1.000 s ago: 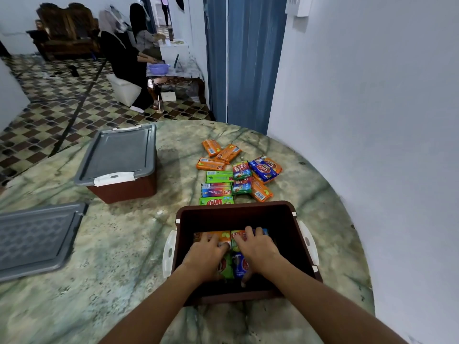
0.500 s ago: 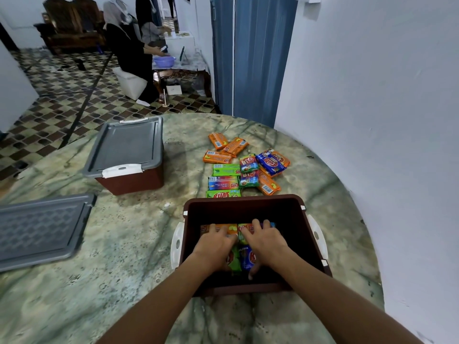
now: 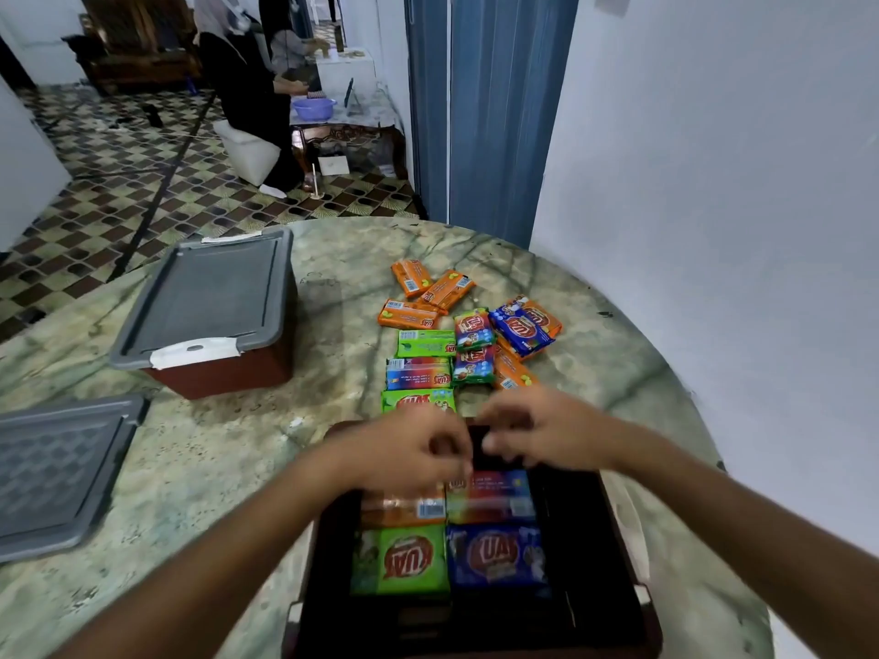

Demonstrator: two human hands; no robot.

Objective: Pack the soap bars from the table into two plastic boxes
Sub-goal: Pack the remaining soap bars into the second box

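The open brown plastic box (image 3: 613, 539) stands on the table in front of me. Inside it lie a green soap bar (image 3: 411, 558), a blue soap bar (image 3: 497, 554), an orange soap bar (image 3: 404, 508) and a multicoloured soap bar (image 3: 490, 499). My left hand (image 3: 409, 449) and my right hand (image 3: 537, 430) hover close together over the box's far rim, blurred, fingers loosely curled and holding nothing. Just beyond them, several loose soap bars (image 3: 471, 330) lie in a pile on the table.
A second brown box with a grey lid on (image 3: 214, 316) stands at the left of the marble table (image 3: 190, 468). A loose grey lid (image 3: 52, 468) lies at the left edge. A white wall (image 3: 713, 183) runs close along the right. Two seated people (image 3: 247, 88) are far back.
Both hands have lifted out of the box, off the soap bars, and moved to its far rim. The camera has shifted closer over the box.
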